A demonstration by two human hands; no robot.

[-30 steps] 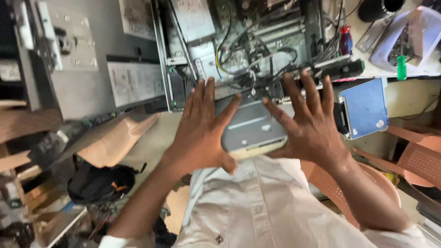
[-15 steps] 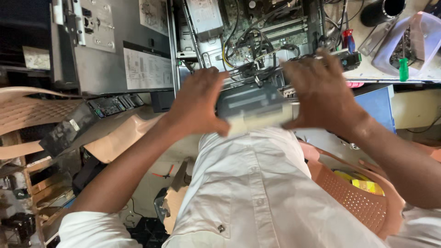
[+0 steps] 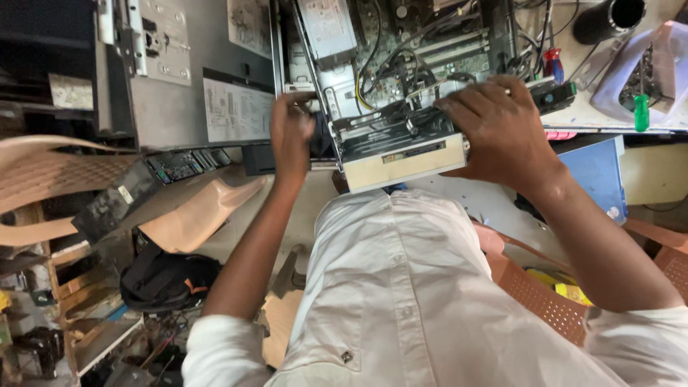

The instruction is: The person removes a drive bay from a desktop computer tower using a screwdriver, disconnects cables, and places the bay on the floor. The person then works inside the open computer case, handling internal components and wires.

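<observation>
Basically both hands bracket the optical drive (image 3: 403, 159) at the open computer case (image 3: 401, 64) front: left hand (image 3: 292, 136) wraps its side edge, right hand (image 3: 502, 129) presses flat over the other end, steadying it square in the bay. Green screwdriver (image 3: 640, 112) sits well right of that grip.

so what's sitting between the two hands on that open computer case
In the head view, a beige-fronted optical drive spans the gap: the left hand grips its left end and the right hand covers its right end.
</observation>
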